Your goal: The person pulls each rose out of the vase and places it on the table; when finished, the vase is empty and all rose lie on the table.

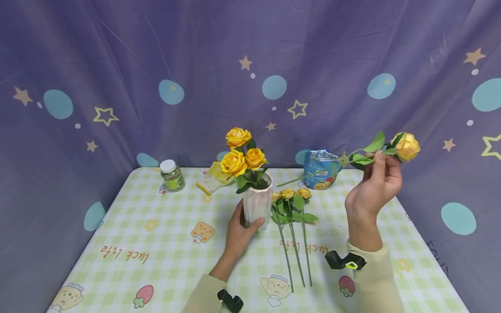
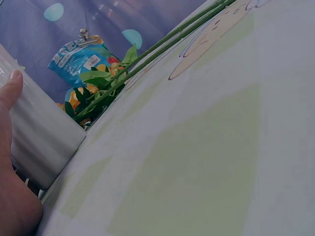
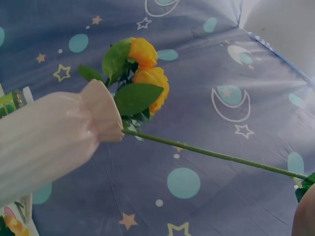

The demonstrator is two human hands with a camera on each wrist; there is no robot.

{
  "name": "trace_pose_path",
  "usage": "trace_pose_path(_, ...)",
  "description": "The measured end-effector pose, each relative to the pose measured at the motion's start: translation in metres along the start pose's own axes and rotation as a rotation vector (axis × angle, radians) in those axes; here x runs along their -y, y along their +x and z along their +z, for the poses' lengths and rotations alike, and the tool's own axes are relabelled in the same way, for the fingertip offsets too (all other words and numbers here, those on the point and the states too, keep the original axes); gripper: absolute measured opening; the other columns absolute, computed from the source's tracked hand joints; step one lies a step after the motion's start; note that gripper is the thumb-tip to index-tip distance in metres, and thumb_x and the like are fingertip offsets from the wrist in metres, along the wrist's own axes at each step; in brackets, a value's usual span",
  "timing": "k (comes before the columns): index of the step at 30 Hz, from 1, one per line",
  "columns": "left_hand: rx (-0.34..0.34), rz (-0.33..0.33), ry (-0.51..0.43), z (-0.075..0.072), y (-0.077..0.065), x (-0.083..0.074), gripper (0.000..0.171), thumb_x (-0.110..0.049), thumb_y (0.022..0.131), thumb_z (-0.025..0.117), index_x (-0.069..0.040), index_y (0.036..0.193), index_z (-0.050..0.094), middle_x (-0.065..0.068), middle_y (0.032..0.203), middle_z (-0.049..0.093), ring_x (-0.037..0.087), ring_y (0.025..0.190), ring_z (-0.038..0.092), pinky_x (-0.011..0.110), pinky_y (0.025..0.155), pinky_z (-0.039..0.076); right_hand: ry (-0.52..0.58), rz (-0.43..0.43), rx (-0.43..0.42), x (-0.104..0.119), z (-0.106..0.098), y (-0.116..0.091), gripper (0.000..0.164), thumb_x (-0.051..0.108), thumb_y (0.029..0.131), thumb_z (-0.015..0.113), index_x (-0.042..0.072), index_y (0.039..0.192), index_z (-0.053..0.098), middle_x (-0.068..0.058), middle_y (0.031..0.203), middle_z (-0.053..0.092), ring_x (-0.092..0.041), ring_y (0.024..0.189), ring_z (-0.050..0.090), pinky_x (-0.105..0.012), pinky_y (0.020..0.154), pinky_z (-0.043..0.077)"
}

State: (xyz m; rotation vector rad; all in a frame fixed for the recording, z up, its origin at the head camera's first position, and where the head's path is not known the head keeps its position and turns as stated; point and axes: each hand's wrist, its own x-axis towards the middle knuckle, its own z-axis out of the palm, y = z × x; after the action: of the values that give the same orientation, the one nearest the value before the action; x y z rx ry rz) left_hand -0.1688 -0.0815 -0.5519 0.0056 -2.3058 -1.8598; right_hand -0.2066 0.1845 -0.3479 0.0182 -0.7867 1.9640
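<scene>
A white ridged vase [image 1: 257,206] stands on the table, and my left hand [image 1: 239,230] grips its lower side with the thumb across the front. Three yellow artificial roses [image 1: 238,161] rise from the vase's mouth. Up at the right, my right hand [image 1: 375,188] pinches another rose [image 1: 407,147] just below its bloom. That rose's long green stem [image 3: 216,156] slants down toward the vase, its tip at the rim; whether it is inside I cannot tell. Three more roses [image 1: 287,194] lie on the table right of the vase, stems toward me.
A blue pouch [image 1: 318,169] with a metal clip stands behind the lying roses. At the back left are a white-lidded jar [image 1: 172,176] and a yellow-and-white packet [image 1: 215,177]. The checked tablecloth [image 1: 168,269] ends at a purple curtain [image 1: 195,65].
</scene>
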Motion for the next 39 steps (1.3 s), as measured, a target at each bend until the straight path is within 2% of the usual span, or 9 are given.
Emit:
trace_pose_path(5, -0.001, -0.009, 0.009, 0.000, 0.000, -0.001, 0.094, -0.033, 0.097, 0.089, -0.007, 0.171, 0.038, 0.025, 0.171, 0.045, 0.045, 0.157, 0.043, 0.064, 0.131, 0.031, -0.021, 0.015, 0.019, 0.000, -0.008, 0.007, 0.014, -0.004, 0.103, 0.071, -0.005, 0.090, 0.068, -0.008, 0.079, 0.057, -0.016, 0.068, 0.047, -0.025, 0.064, 0.041)
trace_pose_path(10, 0.001, -0.019, 0.015, 0.000, 0.000, -0.002, 0.094, -0.032, 0.097, 0.088, -0.007, 0.172, 0.038, 0.025, 0.171, 0.044, 0.046, 0.158, 0.043, 0.065, 0.131, 0.030, -0.060, 0.034, 0.054, -0.002, -0.014, 0.011, 0.013, -0.004, 0.101, 0.073, -0.005, 0.088, 0.070, -0.009, 0.078, 0.066, -0.016, 0.068, 0.057, -0.024, 0.065, 0.048)
trace_pose_path(15, -0.002, -0.017, 0.021, 0.000, 0.000, -0.002, 0.094, -0.032, 0.096, 0.089, -0.006, 0.172, 0.038, 0.025, 0.171, 0.044, 0.046, 0.157, 0.043, 0.064, 0.131, 0.031, -0.074, 0.106, 0.059, -0.004, -0.020, 0.011, 0.008, -0.006, 0.098, 0.077, -0.010, 0.092, 0.074, -0.011, 0.078, 0.072, -0.017, 0.070, 0.065, -0.025, 0.067, 0.055)
trace_pose_path(19, -0.004, -0.015, 0.018, 0.000, 0.000, -0.002, 0.094, -0.031, 0.096, 0.089, -0.006, 0.171, 0.038, 0.026, 0.171, 0.045, 0.046, 0.157, 0.043, 0.064, 0.131, 0.031, -0.096, 0.153, 0.092, -0.007, -0.026, 0.010, 0.006, -0.006, 0.097, 0.079, -0.009, 0.092, 0.077, -0.009, 0.079, 0.075, -0.016, 0.073, 0.070, -0.026, 0.072, 0.059)
trace_pose_path(27, -0.001, -0.014, 0.000, 0.000, 0.000, -0.001, 0.094, -0.031, 0.097, 0.088, -0.006, 0.171, 0.038, 0.025, 0.171, 0.044, 0.046, 0.158, 0.042, 0.064, 0.131, 0.031, -0.163, 0.226, 0.146, -0.013, -0.035, 0.008, 0.007, -0.005, 0.099, 0.079, -0.008, 0.093, 0.080, -0.005, 0.079, 0.078, -0.013, 0.075, 0.071, -0.024, 0.075, 0.058)
trace_pose_path(34, -0.002, -0.019, 0.003, 0.000, 0.000, 0.000, 0.094, -0.031, 0.097, 0.088, -0.006, 0.172, 0.038, 0.025, 0.172, 0.044, 0.045, 0.158, 0.042, 0.064, 0.131, 0.031, -0.224, 0.231, 0.181, -0.017, -0.044, 0.007, 0.011, -0.008, 0.097, 0.078, -0.005, 0.087, 0.082, -0.003, 0.074, 0.077, -0.011, 0.071, 0.070, -0.022, 0.074, 0.060)
trace_pose_path(39, -0.002, -0.024, 0.014, 0.000, 0.000, 0.000, 0.094, -0.031, 0.097, 0.088, -0.006, 0.172, 0.037, 0.025, 0.172, 0.044, 0.045, 0.158, 0.042, 0.063, 0.132, 0.031, -0.283, 0.249, 0.175, -0.019, -0.050, 0.007, 0.011, -0.008, 0.095, 0.080, -0.002, 0.086, 0.082, -0.001, 0.070, 0.076, -0.008, 0.066, 0.067, -0.021, 0.077, 0.059)
